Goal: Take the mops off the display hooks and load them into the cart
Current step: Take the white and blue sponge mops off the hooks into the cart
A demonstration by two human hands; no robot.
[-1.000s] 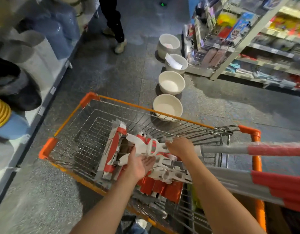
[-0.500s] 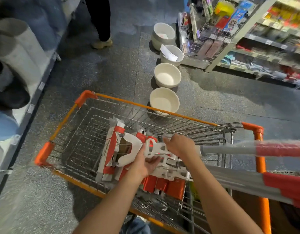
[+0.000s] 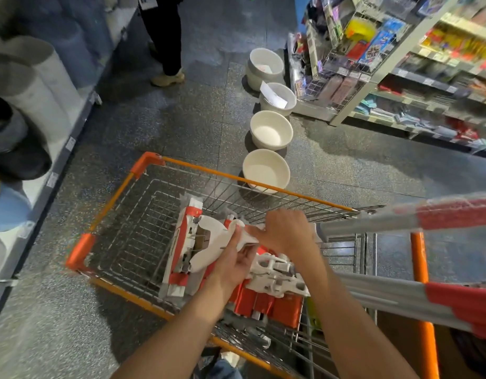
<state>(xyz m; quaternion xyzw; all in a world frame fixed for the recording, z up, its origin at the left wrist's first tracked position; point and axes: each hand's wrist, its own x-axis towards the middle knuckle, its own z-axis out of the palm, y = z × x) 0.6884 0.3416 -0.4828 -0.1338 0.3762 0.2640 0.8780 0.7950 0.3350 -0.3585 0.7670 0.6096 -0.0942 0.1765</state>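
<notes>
An orange-rimmed wire cart (image 3: pixel 119 192) stands in front of me on the speckled floor. Inside it lie red and white flat mop heads (image 3: pixel 187 242), their grey and red wrapped handles (image 3: pixel 416 217) sticking out over the cart's right side. My right hand (image 3: pixel 287 231) grips the white neck of the top mop where the handle joins the head. My left hand (image 3: pixel 236 259) holds the white bracket of that mop head from below, fingers curled up around it. A second mop (image 3: pixel 274 274) lies underneath, its handle running off to the lower right.
Several white basins (image 3: pixel 266 170) sit in a row on the floor just beyond the cart. A person's legs (image 3: pixel 165 45) stand further up the aisle. Shelves of rolled goods (image 3: pixel 31 86) line the left side, and a stocked shelf rack (image 3: pixel 400 67) stands on the right.
My right hand has slid forward along the mop neck toward the head, and my left hand has closed up around the white bracket. The camera has tilted slightly.
</notes>
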